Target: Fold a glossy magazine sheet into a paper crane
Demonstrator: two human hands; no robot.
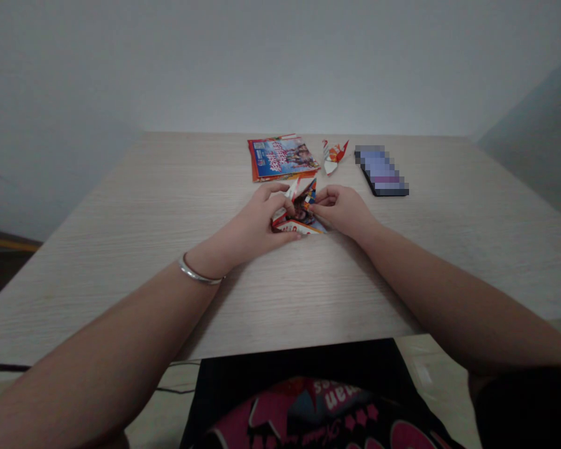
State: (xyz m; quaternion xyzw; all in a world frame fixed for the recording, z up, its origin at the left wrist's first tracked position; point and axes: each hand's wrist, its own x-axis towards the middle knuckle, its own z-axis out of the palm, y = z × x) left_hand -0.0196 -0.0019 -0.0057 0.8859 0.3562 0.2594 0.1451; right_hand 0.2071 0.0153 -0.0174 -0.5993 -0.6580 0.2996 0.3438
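Observation:
A partly folded sheet of colourful printed paper lies on the table between my two hands, with creased flaps standing up from it. My left hand, a silver bangle on its wrist, has fingers closed on the paper's left side, the thumb along its near edge. From the right, my right hand pinches the paper's right flap between thumb and fingers. Just beyond, a folded paper crane in red, orange and white sits on the table.
A stack of printed sheets or booklets, blue on top, lies behind my hands. To the right rests a smartphone with its screen blurred out. The pale wooden table meets a wall at its back edge. Dark cables show below the front edge at left.

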